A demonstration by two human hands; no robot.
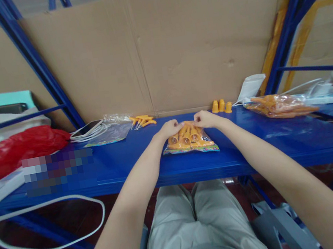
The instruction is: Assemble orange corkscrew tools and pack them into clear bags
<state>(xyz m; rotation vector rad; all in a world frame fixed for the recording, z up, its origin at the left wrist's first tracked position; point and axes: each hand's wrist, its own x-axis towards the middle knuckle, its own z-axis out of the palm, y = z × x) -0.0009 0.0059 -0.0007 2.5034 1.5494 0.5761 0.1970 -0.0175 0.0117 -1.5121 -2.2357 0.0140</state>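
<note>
A clear plastic bag (191, 148) filled with orange plastic pieces lies on the blue shelf in front of me. Several of the pieces inside look like small trumpets or cones with flared round ends. My left hand (170, 128) is closed on the bag's far left corner. On the far right corner, my right hand (206, 119) pinches the bag's edge. The fingertips of both hands are partly hidden behind the bag and knuckles.
Orange pieces with small chains (143, 121) and a flat clear bag (113, 131) lie back left, by a phone (90, 128). Orange cups (221, 106) stand back right, near another filled bag (279, 106). A cardboard wall (173, 50) closes the back; a white cable (104, 217) loops off the left edge.
</note>
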